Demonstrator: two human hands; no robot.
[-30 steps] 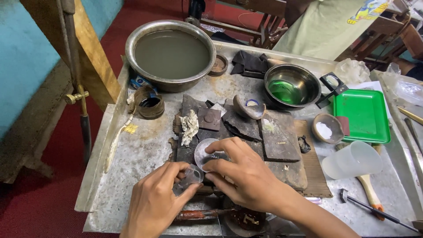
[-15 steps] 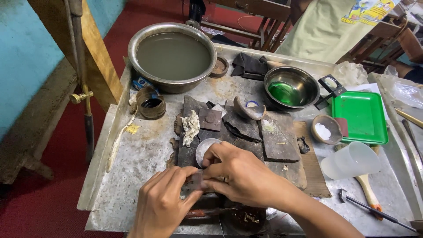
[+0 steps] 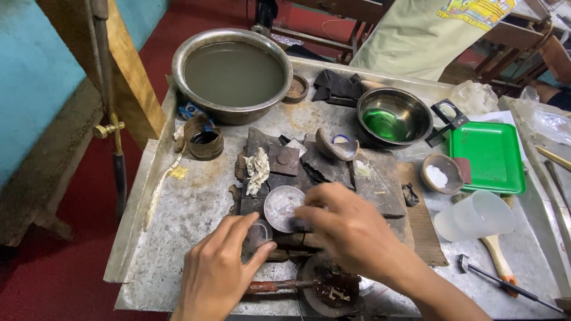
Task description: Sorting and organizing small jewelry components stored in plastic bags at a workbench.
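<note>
Seemingly light, rigid and slippery, the small clear cup [image 3: 259, 232] sits pinched at its rim by the left hand [image 3: 217, 270], while the blurred right hand [image 3: 351, 229], fingers loosely curled, touches the thin metal dish [image 3: 282, 205], best lifted by its edge.

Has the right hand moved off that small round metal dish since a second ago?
Yes. The right hand has slid right and toward the table's near edge; judged against the dark slabs, the round metal dish is now mostly uncovered, fingertips at its right rim.
</note>
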